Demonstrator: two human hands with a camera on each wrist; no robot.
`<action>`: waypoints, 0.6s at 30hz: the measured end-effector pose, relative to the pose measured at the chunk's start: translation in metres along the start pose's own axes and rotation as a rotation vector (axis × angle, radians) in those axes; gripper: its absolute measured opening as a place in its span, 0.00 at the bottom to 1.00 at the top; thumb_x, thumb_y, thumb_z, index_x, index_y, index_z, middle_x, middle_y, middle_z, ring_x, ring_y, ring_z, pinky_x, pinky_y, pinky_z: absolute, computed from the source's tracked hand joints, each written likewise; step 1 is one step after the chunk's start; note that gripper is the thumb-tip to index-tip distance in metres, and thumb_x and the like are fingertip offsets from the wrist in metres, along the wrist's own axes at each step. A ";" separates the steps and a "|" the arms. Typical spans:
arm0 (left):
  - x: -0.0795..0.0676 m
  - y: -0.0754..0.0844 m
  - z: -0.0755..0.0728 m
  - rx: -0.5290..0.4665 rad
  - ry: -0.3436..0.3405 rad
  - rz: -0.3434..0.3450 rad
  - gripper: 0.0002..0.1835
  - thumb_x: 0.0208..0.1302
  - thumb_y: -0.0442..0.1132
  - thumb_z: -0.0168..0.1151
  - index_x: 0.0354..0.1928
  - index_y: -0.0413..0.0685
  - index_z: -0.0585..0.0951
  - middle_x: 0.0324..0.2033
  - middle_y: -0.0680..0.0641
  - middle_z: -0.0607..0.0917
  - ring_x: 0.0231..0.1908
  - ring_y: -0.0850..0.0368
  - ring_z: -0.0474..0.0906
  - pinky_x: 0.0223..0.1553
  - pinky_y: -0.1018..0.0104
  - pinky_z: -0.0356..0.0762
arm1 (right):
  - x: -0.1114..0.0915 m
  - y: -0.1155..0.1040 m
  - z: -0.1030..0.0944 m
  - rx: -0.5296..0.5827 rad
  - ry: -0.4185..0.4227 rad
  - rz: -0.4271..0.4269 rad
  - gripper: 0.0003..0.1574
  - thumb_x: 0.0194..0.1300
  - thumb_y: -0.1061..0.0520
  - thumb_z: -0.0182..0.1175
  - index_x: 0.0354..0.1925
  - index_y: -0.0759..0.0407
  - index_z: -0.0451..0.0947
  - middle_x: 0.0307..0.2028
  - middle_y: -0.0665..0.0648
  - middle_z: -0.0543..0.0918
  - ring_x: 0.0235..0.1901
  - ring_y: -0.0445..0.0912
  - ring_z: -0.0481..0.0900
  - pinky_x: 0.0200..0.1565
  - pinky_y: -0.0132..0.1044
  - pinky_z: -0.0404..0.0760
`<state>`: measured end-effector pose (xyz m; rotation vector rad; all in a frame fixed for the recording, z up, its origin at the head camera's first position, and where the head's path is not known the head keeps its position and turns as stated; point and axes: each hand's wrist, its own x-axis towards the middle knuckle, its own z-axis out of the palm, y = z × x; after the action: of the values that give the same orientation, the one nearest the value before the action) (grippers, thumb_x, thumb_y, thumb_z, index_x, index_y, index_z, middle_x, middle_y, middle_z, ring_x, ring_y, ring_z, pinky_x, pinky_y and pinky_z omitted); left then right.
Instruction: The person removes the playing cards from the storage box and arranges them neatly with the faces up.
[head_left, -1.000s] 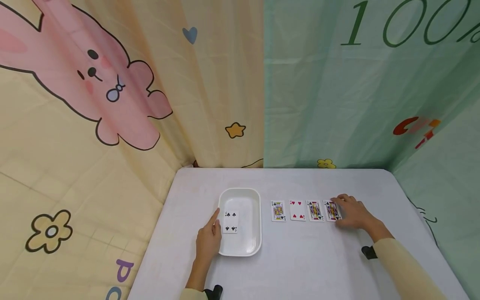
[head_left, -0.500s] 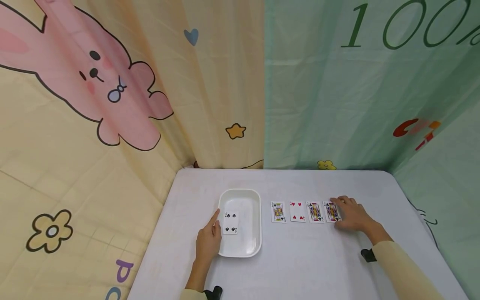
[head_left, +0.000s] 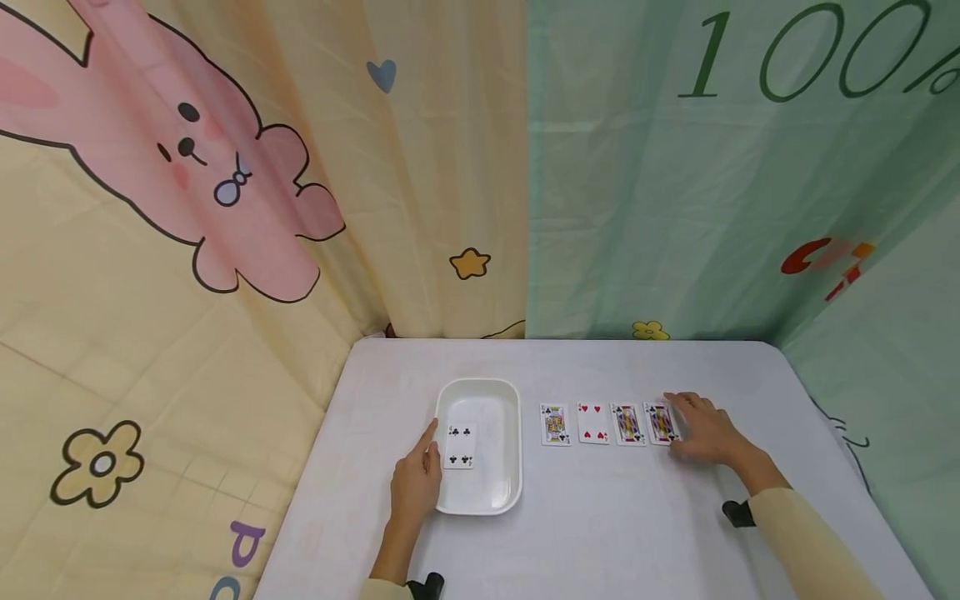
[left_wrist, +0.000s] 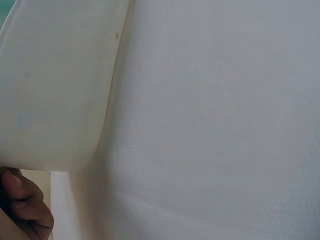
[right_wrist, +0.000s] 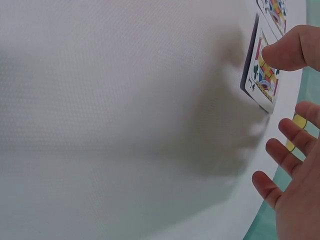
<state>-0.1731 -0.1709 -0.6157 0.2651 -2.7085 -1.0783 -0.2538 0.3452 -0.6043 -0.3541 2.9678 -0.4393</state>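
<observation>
My left hand (head_left: 416, 479) holds the left edge of a white rectangular tray (head_left: 495, 483), index finger straight along the rim and thumb beside it. In the left wrist view, curled fingers (left_wrist: 27, 200) sit close against the tray's outer wall. A playing card with black club pips (head_left: 460, 446) lies face up in the tray. My right hand (head_left: 705, 429) hovers at the rightmost face card (head_left: 662, 423), thumb near its lower edge and index finger near its top. The right wrist view shows spread fingers, with the thumb (right_wrist: 287, 50) overlapping that club face card.
Left of that card, in the same row, lie another face card (head_left: 628, 424), a card with red hearts (head_left: 593, 423) and a club face card (head_left: 555, 425). A white cloth (head_left: 600, 517) covers the table. Printed curtains (head_left: 637, 208) rise behind it.
My right index finger has shifted slightly off the top corner of the rightmost card. The left hand, tray and cards stay in place; the view has turned a little.
</observation>
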 end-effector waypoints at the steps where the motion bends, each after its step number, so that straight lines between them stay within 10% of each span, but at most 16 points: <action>1: 0.000 0.000 0.000 0.000 -0.002 -0.001 0.24 0.78 0.43 0.54 0.73 0.64 0.74 0.13 0.56 0.66 0.14 0.63 0.56 0.18 0.69 0.56 | 0.000 -0.001 -0.001 -0.001 0.003 0.002 0.56 0.53 0.47 0.72 0.74 0.63 0.62 0.67 0.74 0.68 0.63 0.72 0.67 0.57 0.77 0.66; 18: 0.001 -0.002 0.001 -0.011 -0.009 -0.014 0.24 0.78 0.44 0.54 0.73 0.67 0.73 0.13 0.56 0.66 0.15 0.62 0.56 0.18 0.68 0.56 | 0.008 -0.057 -0.023 0.009 0.147 -0.096 0.53 0.59 0.42 0.73 0.74 0.61 0.63 0.69 0.71 0.70 0.67 0.69 0.66 0.61 0.72 0.66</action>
<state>-0.1740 -0.1722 -0.6178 0.2780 -2.7116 -1.1008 -0.2532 0.2968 -0.5658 -0.4849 3.0995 -0.5106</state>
